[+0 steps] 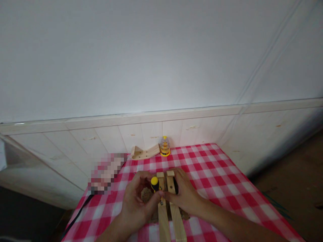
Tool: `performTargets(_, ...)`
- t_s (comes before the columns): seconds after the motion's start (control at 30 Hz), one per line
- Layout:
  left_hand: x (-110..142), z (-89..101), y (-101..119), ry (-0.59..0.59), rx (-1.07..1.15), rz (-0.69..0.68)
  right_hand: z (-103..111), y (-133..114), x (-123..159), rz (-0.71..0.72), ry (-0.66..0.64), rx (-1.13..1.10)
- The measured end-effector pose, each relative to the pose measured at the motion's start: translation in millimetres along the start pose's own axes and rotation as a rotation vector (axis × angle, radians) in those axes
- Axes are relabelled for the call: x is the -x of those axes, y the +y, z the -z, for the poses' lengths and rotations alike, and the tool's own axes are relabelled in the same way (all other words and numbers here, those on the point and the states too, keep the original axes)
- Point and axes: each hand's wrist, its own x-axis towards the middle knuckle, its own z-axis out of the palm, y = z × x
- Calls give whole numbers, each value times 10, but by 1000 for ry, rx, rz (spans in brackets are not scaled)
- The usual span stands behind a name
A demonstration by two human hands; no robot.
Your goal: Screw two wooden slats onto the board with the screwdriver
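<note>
A screwdriver with a yellow-capped black handle stands tilted over the left of two pale wooden strips. My left hand curls around the screwdriver, its thumb by the lower handle; the contact of its other fingers is partly hidden. Over the right wooden strip lies my right hand, fingers wrapped at its far side and thumb reaching across toward the screwdriver's lower end. Screw heads show in both strips. Beneath them is a brown piece, mostly covered, whose kind I cannot make out.
A red-and-white checked cloth covers the table. At the back, an angled wooden piece with holes stands beside a clear, yellow-based dome container. A blurred-out item with a black cord lies left. Behind stands a white wall.
</note>
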Motion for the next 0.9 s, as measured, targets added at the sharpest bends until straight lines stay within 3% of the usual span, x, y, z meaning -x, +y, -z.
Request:
performTargets(0.23,11,10,-43,-21,-11,-11,-3,1,-3,6,-3,10)
performTargets(0.53,-14,-34,-63,51,-40,-3,-9,1,4,16,12,-21)
performTargets(0.9,-21,49,-28,-125,-41,-38,-34,47,2,18,5,2)
